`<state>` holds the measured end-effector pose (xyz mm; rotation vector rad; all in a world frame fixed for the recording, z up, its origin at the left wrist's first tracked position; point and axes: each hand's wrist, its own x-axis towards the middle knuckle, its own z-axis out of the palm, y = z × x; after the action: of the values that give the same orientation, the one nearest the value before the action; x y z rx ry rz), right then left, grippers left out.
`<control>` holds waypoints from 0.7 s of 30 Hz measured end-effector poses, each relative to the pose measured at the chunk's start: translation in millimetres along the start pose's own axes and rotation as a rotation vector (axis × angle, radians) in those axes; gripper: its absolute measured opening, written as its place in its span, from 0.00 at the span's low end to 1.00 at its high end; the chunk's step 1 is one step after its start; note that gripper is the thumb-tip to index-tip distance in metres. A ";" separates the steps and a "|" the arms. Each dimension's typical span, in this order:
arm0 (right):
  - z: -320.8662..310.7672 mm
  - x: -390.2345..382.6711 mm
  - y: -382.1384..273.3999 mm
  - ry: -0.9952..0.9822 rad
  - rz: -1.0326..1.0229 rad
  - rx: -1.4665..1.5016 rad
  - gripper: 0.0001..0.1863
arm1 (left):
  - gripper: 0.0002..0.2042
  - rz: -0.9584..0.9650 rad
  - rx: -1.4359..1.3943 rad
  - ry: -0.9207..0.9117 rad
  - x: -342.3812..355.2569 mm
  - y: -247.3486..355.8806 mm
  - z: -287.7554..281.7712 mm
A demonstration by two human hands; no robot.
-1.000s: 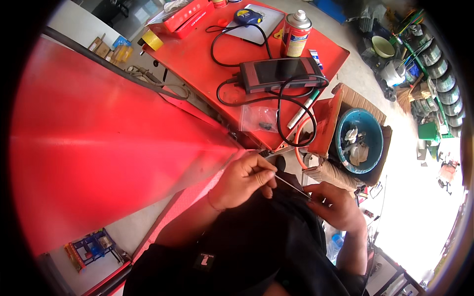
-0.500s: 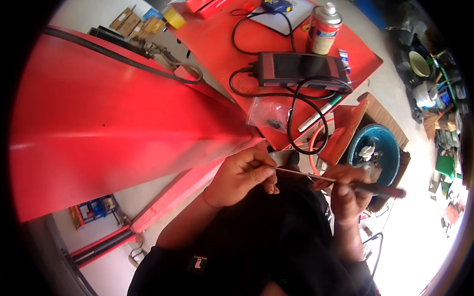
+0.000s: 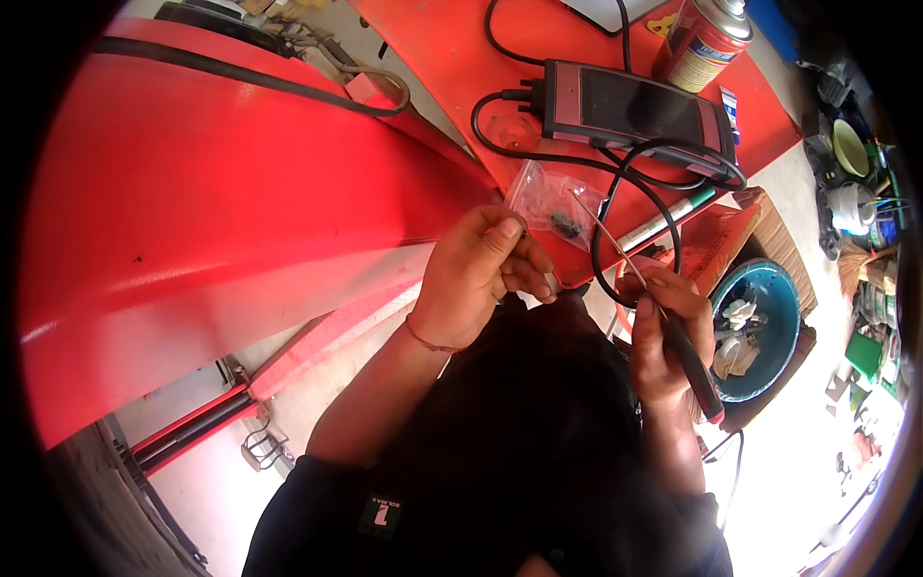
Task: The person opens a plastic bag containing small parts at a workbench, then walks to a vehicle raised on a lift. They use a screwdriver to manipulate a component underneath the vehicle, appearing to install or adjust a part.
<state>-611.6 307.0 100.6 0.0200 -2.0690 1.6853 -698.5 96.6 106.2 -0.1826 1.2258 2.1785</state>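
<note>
My right hand (image 3: 657, 351) grips a screwdriver (image 3: 690, 367) with a dark, red-ended handle and a long thin shaft. Its shaft slants up and left, the tip appearing over a clear plastic bag (image 3: 540, 195) with small black pieces inside. To the left, my left hand (image 3: 473, 274) is closed, thumb pressed to the index finger and the other fingers curled. What it pinches, if anything, is too small to make out. The screwdriver's shaft is apart from this hand. Beyond the right hand, a black cable (image 3: 680, 252) loops across the red table (image 3: 442, 58).
On the table are a handheld device with a screen (image 3: 639, 104), a spray can (image 3: 697, 56) and a green-capped marker (image 3: 663, 223). A large red panel (image 3: 212, 212) fills the left. At right, a blue basin (image 3: 791, 313) sits in a cardboard box (image 3: 777, 231).
The screwdriver's shaft has left my left fingers and now points up toward the bag. My left hand has risen slightly, and the view has shifted, moving the table's things right and up.
</note>
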 end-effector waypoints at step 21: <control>16.9 0.9 -6.9 -0.053 0.072 -0.160 0.09 | 0.09 0.032 0.264 0.316 19.4 -7.1 -16.3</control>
<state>-616.2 289.9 105.0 -0.0621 -2.2628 1.5709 -712.7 94.7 84.1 -0.4094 1.6878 2.0412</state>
